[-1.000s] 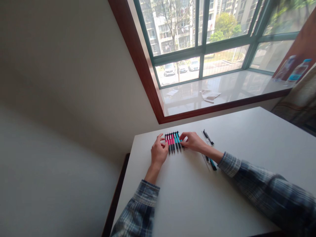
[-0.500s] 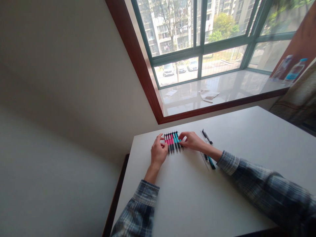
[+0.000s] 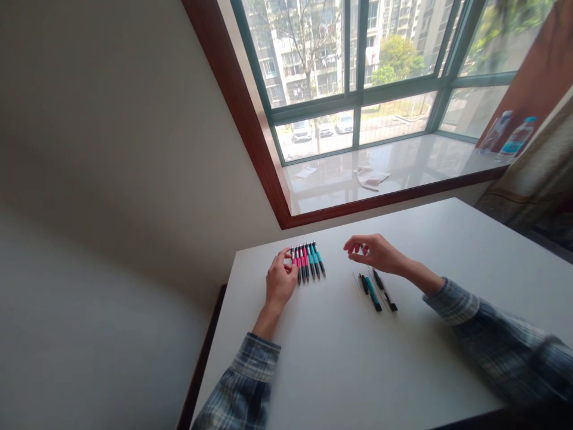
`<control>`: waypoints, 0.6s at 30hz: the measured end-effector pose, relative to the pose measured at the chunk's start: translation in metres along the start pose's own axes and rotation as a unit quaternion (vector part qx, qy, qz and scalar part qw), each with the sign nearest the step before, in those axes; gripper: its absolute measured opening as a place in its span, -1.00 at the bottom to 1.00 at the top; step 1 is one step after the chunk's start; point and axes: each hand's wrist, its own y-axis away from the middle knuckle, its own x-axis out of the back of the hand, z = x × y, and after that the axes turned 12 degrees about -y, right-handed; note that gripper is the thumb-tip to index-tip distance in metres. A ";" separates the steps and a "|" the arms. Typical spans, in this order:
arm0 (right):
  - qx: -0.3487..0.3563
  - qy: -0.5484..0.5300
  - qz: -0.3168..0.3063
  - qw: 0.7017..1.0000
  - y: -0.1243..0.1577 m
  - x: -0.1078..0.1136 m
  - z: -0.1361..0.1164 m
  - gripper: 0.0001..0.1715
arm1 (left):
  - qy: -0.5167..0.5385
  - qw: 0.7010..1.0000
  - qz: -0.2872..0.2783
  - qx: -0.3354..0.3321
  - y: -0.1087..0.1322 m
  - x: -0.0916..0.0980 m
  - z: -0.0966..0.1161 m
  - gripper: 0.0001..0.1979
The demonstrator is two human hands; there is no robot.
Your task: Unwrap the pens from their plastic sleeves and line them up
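Several pens (image 3: 307,263), pink ones on the left and teal ones on the right, lie side by side in a row on the white table (image 3: 331,358). At the row's left edge rests my left hand (image 3: 281,278), fingers apart, touching or very close to the outermost pink pen. My right hand (image 3: 376,252) hovers right of the row with curved, parted fingers and nothing visible in them. Below it lies a looser group with a teal pen (image 3: 373,294), a black pen (image 3: 385,291) and thin pale sticks.
Behind the table is a window sill (image 3: 331,191) with a crumpled cloth (image 3: 372,178) and a paper piece (image 3: 306,172). Two plastic bottles, one with a blue cap (image 3: 518,140), stand at its right end. A curtain (image 3: 532,179) hangs at the right.
My right hand has moved right, away from the pen row, and its fingers have parted. My left hand stays by the row. The view has shifted slightly.
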 end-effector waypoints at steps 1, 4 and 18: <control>0.001 0.003 -0.013 1.000 0.008 0.005 0.004 -0.80 | 0.000 1.000 0.000 0.000 0.000 -0.001 -0.002 -0.54; -0.008 0.004 -0.049 0.999 0.026 0.013 0.012 -0.73 | -0.001 1.000 -0.002 -0.005 0.000 -0.002 -0.004 -0.56; -0.032 0.028 -0.067 0.997 0.037 0.000 0.013 -0.86 | -0.033 0.999 0.002 -0.026 0.002 0.001 -0.001 -0.64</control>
